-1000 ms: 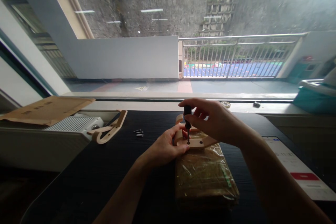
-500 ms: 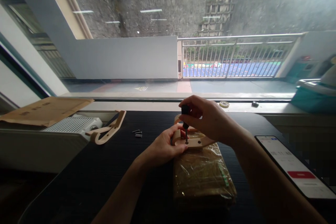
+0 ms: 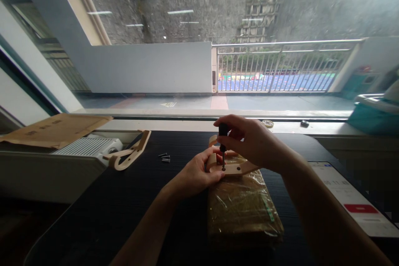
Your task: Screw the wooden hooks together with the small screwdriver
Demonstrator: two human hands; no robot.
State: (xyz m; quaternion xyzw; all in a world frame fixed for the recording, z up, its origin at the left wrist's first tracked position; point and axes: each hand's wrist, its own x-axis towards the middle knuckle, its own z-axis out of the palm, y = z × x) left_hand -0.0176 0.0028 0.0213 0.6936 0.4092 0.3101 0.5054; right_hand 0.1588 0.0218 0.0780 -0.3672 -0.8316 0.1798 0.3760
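My right hand [image 3: 249,139] is closed around the black handle of a screwdriver [image 3: 222,133], held upright with its tip down at a hole near the curled end of a pale wooden piece [image 3: 232,169]. My left hand [image 3: 199,170] grips that curved end, its thumb on the near edge by the screwdriver tip. The wooden piece has a second dark hole to the right and rests on a block wrapped in clear, shiny film [image 3: 243,208]. Several small screws [image 3: 165,158] lie on the black table to the left. Fingers hide part of the wooden piece.
Another curved wooden assembly [image 3: 131,153] sits at the table's left edge, beside a white ribbed unit [image 3: 87,147] and a brown paper envelope [image 3: 56,129]. A phone [image 3: 352,199] lies at right. A tape roll [image 3: 267,123] and a small dark object [image 3: 304,123] are on the sill.
The view has shifted slightly. Both hands keep their places on the wooden piece and the screwdriver; the right-hand fingers have turned a little on the handle.
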